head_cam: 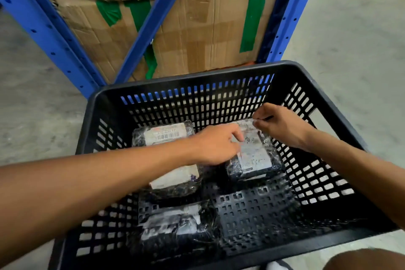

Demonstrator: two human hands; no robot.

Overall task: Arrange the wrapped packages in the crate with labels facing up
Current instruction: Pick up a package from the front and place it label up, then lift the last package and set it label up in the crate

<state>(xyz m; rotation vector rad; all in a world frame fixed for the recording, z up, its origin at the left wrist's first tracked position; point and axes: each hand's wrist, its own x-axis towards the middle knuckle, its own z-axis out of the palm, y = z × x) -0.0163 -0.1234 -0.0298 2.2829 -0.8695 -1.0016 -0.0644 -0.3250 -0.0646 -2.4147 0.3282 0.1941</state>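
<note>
Black slotted plastic forms the crate, which stands on a grey concrete floor just in front of a blue steel rack. Behind the rack's diagonal brace sit stacked cardboard cartons patched with green tape.

Three wrapped packages lie on the crate's perforated bottom, each dark and covered in clear film. The far-left package lies flat near the far wall with a white barcode label facing up; the left forearm crosses over its near half. The near-left package lies closest to the camera, its white label also up, though blurred. The right package lies beside the far-left one, towards the far right of the crate, with a white label showing on top; handwriting on it is too blurred to read.

The left hand reaches across from the left, fingers curled loosely and their tips resting on the left edge of the right package's top. The right hand comes in from the right, thumb and forefinger pinched together on the film at that package's far corner. The near-right part of the crate bottom holds no package. A knee shows at the lower right edge.
</note>
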